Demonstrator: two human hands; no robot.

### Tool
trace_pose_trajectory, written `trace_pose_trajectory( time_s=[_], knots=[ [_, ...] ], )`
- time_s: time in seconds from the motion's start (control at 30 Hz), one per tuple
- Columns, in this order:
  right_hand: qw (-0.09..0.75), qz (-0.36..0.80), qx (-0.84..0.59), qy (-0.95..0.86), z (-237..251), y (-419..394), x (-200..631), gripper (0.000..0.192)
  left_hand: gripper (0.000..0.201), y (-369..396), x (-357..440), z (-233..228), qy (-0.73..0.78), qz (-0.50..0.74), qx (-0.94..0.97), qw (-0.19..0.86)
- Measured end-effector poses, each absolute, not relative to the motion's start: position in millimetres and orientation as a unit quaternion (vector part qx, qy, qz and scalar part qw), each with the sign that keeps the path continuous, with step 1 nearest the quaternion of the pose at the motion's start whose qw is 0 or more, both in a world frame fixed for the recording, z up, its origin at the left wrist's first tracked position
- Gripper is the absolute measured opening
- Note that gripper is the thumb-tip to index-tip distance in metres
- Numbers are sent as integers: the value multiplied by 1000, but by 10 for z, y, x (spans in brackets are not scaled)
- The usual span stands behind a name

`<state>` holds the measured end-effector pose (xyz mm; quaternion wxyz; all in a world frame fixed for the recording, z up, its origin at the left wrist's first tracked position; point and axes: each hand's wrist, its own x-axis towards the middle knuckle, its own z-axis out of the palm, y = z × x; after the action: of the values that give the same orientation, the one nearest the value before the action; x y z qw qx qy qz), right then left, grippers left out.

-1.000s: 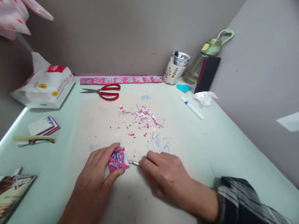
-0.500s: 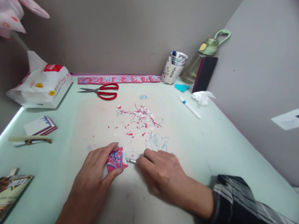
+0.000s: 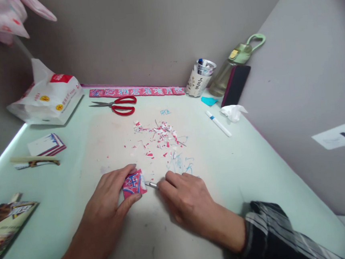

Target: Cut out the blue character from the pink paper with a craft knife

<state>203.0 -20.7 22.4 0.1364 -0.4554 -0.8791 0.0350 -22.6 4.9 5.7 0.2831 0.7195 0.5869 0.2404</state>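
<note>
Near the tabletop's (image 3: 253, 158) front edge, the left hand (image 3: 112, 199) pinches the red card (image 3: 133, 184) flat, while the right hand's (image 3: 187, 200) closed grip points the knife (image 3: 151, 184) leftward, tip touching the card's right edge.

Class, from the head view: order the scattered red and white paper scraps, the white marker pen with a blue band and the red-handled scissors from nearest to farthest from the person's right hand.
From the right hand:
1. Scattered red and white paper scraps, just beyond it.
2. White marker pen with a blue band, far right.
3. Red-handled scissors, far left by the wall.
</note>
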Motion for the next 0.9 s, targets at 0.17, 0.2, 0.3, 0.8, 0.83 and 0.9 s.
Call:
trace_pose_trajectory(
  time_s=[0.17, 0.2, 0.3, 0.8, 0.83, 0.9],
  knots=[
    [133, 0, -450, -883, 217, -201, 2013, 19, 52, 50, -238, 47, 583, 233, 727, 277],
    [125, -6, -442, -888, 229, -194, 2017, 17, 52, 52, -243, 37, 580, 234, 730, 275],
    [87, -10, -410, -908, 295, -169, 2034, 20, 50, 60, -259, 3, 567, 242, 741, 265],
    [39, 52, -393, -917, 381, -107, 2070, 38, 45, 58, -285, 17, 555, 239, 752, 264],
    [34, 53, -391, -918, 398, -108, 2068, 39, 45, 58, -283, 22, 555, 237, 751, 267],
    [26, 50, -384, -922, 426, -112, 2060, 41, 45, 60, -278, 28, 554, 236, 750, 274]
  ],
)
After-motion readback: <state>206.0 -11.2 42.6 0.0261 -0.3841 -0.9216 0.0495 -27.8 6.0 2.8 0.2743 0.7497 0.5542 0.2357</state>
